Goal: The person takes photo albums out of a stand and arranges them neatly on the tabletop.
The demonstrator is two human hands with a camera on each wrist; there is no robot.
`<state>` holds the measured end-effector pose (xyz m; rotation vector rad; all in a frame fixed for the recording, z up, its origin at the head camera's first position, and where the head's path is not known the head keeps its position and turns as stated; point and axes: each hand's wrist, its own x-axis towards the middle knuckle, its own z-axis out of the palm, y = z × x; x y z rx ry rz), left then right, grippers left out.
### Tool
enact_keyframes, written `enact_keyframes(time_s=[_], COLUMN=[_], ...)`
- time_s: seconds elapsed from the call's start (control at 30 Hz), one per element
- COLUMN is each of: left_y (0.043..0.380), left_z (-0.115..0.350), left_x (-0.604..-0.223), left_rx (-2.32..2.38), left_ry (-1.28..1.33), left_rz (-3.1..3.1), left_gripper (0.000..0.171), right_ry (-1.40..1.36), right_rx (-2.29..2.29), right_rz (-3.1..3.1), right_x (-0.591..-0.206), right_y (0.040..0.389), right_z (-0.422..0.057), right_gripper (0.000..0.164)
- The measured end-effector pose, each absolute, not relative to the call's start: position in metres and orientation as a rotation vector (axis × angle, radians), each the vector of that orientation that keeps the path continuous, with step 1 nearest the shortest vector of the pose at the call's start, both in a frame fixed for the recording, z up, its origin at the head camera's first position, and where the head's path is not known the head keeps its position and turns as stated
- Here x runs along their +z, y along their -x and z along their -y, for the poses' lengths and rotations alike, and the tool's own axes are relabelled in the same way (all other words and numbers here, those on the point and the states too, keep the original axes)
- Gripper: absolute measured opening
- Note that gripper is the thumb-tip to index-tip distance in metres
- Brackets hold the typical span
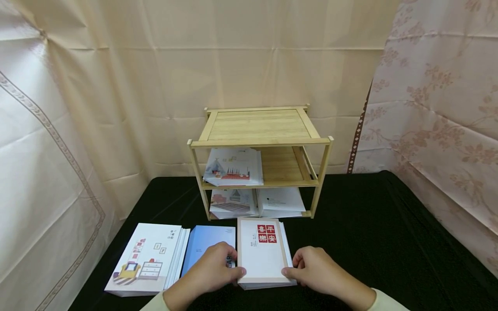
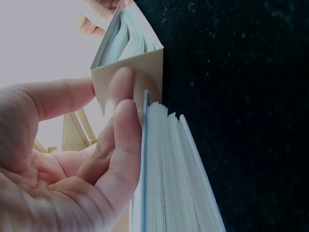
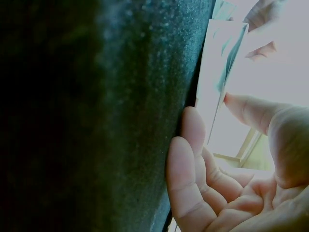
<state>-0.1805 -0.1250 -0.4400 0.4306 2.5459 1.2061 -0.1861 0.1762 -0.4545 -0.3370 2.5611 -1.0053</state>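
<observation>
A white book with a tan border and a red square of characters lies on the black cloth in front of the shelf. My left hand holds its spine edge, thumb at the cover, and the left wrist view shows the fingers against the tan spine. At the opposite side, my right hand grips the page edge, its thumb on the cover's lower right corner and its fingers low beside the cloth. Under the left hand, partly hidden, is a blue book.
A stack of white books with a furniture drawing lies at the left. Behind stands a wooden shelf; its middle level carries white books on the left, and the bottom level holds two more stacks. Curtains hang around the table.
</observation>
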Motion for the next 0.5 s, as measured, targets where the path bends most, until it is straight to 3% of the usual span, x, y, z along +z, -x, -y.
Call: enact_keyframes(time_s=[0.5], left_y=[0.1822], left_z=[0.1260], left_x=[-0.4344], left_rx=[0.971], left_ry=[-0.545], left_rz=[-2.715], left_gripper=[0.035], right_ry=[0.429], right_rx=[-0.966], right_rz=[-2.623], right_x=[-0.4520], right_y=[0.1868], right_z=[-0.1734], right_gripper=[0.032])
